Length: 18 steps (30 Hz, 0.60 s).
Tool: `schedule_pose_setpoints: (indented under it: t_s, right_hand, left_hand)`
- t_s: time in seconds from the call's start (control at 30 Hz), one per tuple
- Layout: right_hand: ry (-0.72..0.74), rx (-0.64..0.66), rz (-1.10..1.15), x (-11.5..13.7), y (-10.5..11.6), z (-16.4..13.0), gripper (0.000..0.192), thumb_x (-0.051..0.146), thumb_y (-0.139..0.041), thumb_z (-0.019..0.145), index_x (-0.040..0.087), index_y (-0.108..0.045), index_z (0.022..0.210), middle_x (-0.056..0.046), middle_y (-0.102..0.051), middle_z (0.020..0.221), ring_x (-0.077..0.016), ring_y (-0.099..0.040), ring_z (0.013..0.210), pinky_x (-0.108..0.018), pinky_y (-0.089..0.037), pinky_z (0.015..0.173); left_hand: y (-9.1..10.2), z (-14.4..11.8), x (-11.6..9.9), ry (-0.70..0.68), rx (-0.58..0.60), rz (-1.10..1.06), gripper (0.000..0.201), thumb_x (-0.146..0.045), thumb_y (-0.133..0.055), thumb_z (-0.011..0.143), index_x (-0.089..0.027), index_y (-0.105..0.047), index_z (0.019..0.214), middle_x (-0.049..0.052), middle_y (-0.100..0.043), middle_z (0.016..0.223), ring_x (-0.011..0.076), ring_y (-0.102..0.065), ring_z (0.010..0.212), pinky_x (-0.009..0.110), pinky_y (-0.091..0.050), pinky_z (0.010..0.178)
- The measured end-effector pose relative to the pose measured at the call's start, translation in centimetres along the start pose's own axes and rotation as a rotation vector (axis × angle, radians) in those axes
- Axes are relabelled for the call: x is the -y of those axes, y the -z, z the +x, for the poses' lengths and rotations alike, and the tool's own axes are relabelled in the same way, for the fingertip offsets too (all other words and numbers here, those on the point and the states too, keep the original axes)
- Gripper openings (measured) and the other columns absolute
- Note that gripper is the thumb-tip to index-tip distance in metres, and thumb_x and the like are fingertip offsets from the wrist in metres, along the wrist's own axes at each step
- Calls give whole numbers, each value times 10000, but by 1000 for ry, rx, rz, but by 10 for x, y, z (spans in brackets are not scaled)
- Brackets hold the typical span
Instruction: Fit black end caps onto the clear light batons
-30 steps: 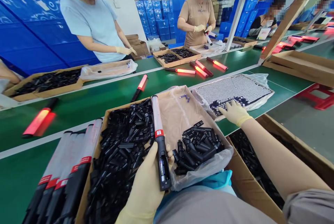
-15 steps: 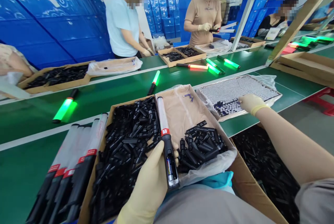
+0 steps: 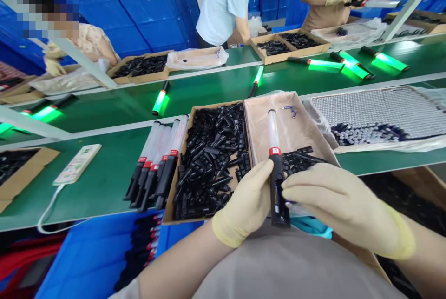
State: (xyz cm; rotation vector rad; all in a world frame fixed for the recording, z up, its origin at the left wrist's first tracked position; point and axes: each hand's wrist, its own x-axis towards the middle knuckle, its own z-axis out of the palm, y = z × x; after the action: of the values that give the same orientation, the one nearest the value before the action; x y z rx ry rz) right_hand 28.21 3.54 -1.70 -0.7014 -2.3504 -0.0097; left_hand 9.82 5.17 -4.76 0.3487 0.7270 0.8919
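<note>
A: Where's the baton (image 3: 277, 169) now?

B: Just right of the parts box (image 3: 170, 201), pointing away from the person, its clear tube over the lined tray (image 3: 258, 120) that adjoins the box.

A: And the grip?

B: The left hand (image 3: 249, 196) has its fingers closed round the black handle. Keep that firm, so the handle can't roll while its open compartment (image 3: 277, 194) faces up.

A: What about the right hand (image 3: 331, 192)?

B: Its fingers are close together and slightly bent, at the compartment's right edge. Their tips are partly hidden, so I can't tell whether they pinch a cell.

A: How would you do it well, then?

B: I take this as seating cells. Check which end goes where, ease the spring end in first, then press the other down flat without forcing. Lift the right fingers clear to see that each sits flush.

A: Anything farther out?

B: Loose cells (image 3: 293, 112) lie right of the box, near the tray's far end. A block of upright cells (image 3: 379, 110) is well right of the box. Unlit batons (image 3: 158, 169) rest on the worktop (image 3: 104, 192) just left of it; keep the open one apart from those.
</note>
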Motion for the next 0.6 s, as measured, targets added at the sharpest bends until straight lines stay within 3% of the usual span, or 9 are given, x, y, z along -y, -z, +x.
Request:
schedule_pose_setpoints:
  t_s: [0.1, 0.27, 0.4, 0.5, 0.57, 0.6]
  right_hand:
    - [46, 9, 26, 6, -16, 8, 272, 133, -490, 997, 235, -725, 1088, 2, -770, 1069, -129, -665, 908, -284, -564, 785]
    - [-26, 2, 57, 7, -25, -6, 296, 85, -551, 927, 206, -715, 1142, -46, -749, 1137, -172, -628, 1077, -323, -557, 923]
    - [-40, 12, -20, 15, -29, -10, 402, 62, -535, 886, 224, -698, 1216, -50, -719, 1235, -216, -598, 1213, -376, -543, 984]
    - [-235, -69, -172, -18, -21, -25, 435, 99, -516, 908, 251, -680, 1281, -88, -665, 1331, -247, -615, 1228, -431, -533, 1013]
    - [-514, -94, -316, -64, -3, -51, 387, 208, -526, 942, 238, -684, 1295, -118, -679, 1292, -268, -653, 1164, -445, -540, 975]
    - [-691, -43, -427, -92, 9, -68, 368, 266, -524, 952, 226, -703, 1272, -124, -708, 1224, -273, -672, 1105, -433, -547, 924]
  left_hand:
    - [2, -5, 0, 1, -8, 15, 247, -352, -786, 830, -124, -703, 875, 18, -626, 764, 120, -549, 675, 225, -418, 613]
    - [8, -9, 0, -36, -21, -40, 258, -344, -789, 821, -111, -719, 905, 51, -664, 823, 140, -588, 723, 237, -474, 660]
    - [8, -7, -1, 28, -58, -84, 222, -329, -741, 863, -111, -720, 897, 65, -670, 799, 128, -581, 658, 211, -452, 560]
    - [7, -8, -8, 36, -95, -91, 191, -316, -679, 920, -129, -716, 903, 52, -665, 796, 115, -594, 645, 193, -476, 550]
    - [9, -11, -15, 80, -142, -84, 220, -318, -644, 951, -114, -724, 938, 57, -656, 789, 107, -606, 638, 177, -495, 544]
    - [9, -12, -18, 100, -174, -79, 236, -319, -634, 961, -102, -727, 963, 61, -652, 784, 104, -610, 631, 169, -503, 538]
